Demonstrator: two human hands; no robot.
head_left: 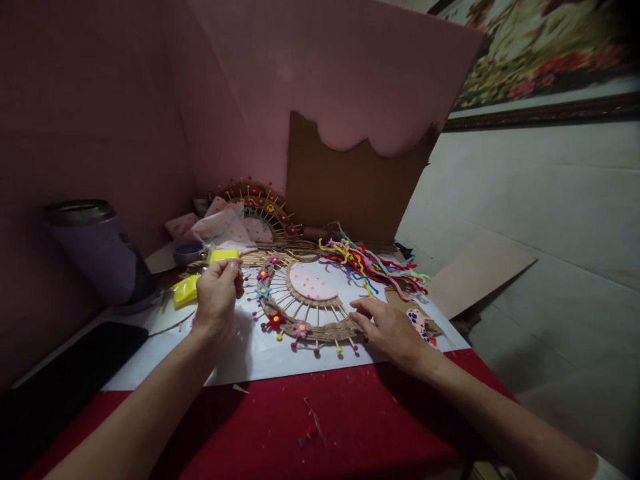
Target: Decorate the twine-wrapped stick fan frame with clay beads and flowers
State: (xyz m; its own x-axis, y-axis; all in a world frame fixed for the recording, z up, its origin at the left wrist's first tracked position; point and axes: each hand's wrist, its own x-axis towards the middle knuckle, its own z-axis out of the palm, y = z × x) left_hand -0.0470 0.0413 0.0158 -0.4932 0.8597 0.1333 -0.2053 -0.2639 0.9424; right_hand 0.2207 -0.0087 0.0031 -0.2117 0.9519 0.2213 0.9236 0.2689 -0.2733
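A fan-shaped craft piece lies on white paper (235,363), with a twine-wrapped arc (330,331), sticks tipped with coloured balls, and several small flowers such as a red one (275,321). At its inner edge is a pink dotted half-round (310,283). My left hand (219,293) is raised left of it, fingertips pinched together; whatever they hold is hidden or too small to make out. At the arc's right end, my right hand (387,330) reaches in with fingers extended and apart, touching or just over the twine.
Coloured fuzzy strips (373,263) are heaped behind the piece. A second decorated fan (257,200) leans at the back. Yellow packets (185,291), a purple tumbler (97,250) and a dark phone-like slab (75,373) stand left. Cut cardboard (345,180) rises behind; red cloth (280,427) covers the front.
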